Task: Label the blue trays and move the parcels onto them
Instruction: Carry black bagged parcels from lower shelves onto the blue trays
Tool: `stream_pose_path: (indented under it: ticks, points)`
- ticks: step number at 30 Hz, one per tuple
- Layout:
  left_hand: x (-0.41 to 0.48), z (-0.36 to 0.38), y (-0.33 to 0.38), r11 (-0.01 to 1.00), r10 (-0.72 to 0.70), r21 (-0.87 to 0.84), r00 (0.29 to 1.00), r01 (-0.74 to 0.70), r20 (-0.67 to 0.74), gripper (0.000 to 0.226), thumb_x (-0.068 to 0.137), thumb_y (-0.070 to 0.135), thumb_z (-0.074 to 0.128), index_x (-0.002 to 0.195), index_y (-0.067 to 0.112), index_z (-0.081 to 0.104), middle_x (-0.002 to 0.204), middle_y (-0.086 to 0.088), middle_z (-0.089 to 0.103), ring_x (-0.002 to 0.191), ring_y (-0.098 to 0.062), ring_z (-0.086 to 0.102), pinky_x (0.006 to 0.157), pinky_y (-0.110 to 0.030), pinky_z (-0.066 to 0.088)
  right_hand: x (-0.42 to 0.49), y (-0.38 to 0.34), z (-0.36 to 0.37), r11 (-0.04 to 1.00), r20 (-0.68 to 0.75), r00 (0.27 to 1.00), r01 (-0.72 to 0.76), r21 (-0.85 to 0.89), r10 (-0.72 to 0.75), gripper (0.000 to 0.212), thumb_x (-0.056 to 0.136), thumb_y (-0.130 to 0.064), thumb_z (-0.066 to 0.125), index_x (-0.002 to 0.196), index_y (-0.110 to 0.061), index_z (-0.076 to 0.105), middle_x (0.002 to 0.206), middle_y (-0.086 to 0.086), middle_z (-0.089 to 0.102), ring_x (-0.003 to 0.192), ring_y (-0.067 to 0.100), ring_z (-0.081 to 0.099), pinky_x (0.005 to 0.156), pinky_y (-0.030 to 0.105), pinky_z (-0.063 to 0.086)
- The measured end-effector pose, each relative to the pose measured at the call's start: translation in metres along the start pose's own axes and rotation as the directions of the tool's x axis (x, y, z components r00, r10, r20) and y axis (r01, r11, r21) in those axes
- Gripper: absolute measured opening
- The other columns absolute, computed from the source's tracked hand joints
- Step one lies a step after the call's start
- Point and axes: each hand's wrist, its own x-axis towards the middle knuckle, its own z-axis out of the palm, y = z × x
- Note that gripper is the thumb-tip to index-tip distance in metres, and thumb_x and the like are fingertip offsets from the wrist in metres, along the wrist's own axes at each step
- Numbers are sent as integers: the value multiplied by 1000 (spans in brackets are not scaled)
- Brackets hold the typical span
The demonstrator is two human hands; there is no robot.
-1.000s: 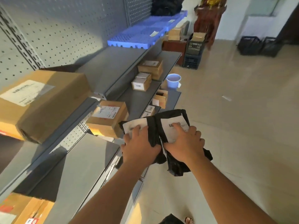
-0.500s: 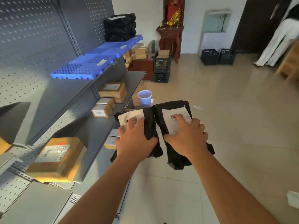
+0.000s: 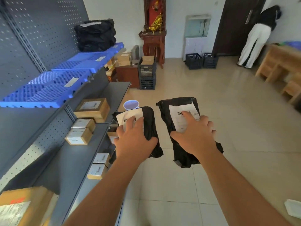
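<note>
Gripped separately, each hand, left hand (image 3: 133,141) and right hand (image 3: 193,136), clasps one black plastic-wrapped parcel: left parcel (image 3: 150,126), right parcel (image 3: 180,105), long axes pointing away, labels up.

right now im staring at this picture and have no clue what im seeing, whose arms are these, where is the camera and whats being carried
There is no machine here. The camera sits on a person's head and looks forward and down, so the two bare arms are that person's own. Each hand grips a black bag with a white barcode label on top: the left hand holds the left parcel, and the right hand holds the right parcel. Both are held in the air, above the tiled floor. On the left stands a grey shelf unit. Its upper level bears the blue trays, and the far tray carries a pile of black bags. Lower down sit cardboard boxes.
</note>
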Motion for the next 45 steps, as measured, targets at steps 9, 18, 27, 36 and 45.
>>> stream_pose_path:
  ticks: [9, 18, 27, 36, 45]
  points:
    - [145, -8, -3, 994, 106, -21, 994, -106, 23, 76, 87, 59, 58, 151, 36, 24, 160, 6, 23, 140, -34, 28, 108, -59, 35, 105, -41, 3, 993, -84, 990, -117, -7, 116, 81, 74, -59, 61, 146, -43, 28, 134, 10, 38, 121, 34, 37, 104, 50, 32]
    - [256, 13, 34, 983, 177, -44, 984, -176, 26, 77, 86, 61, 57, 151, 36, 24, 160, 6, 24, 140, -34, 29, 108, -58, 36, 212, -42, 5, 985, -111, 979, -173, 20, 174, 81, 75, -58, 60, 147, -43, 26, 137, 9, 37, 124, 33, 35, 103, 49, 32]
    - [379, 30, 102, 994, 97, -43, 995, -98, -23, 77, 86, 61, 58, 151, 38, 25, 160, 8, 23, 141, -34, 28, 107, -59, 37, 363, -25, -6, 995, -108, 991, -74, 74, 81, 78, 77, -60, 60, 146, -43, 27, 139, 10, 36, 125, 35, 36, 106, 52, 33]
    - [472, 25, 132, 998, -32, -65, 994, 25, -107, 78, 82, 59, 59, 150, 40, 26, 160, 9, 22, 140, -35, 27, 106, -61, 37, 486, -40, -7, 988, -95, 994, 69, 136, -56, 77, 76, -62, 60, 144, -46, 27, 135, 8, 36, 120, 32, 37, 101, 48, 34]
    - [566, 3, 105, 993, -92, -98, 973, 73, -213, 80, 80, 56, 60, 151, 41, 26, 160, 12, 21, 140, -33, 27, 104, -62, 39, 584, -111, 17, 969, -83, 983, 176, 175, -164, 78, 79, -62, 61, 146, -47, 24, 140, 8, 32, 125, 33, 34, 104, 50, 32]
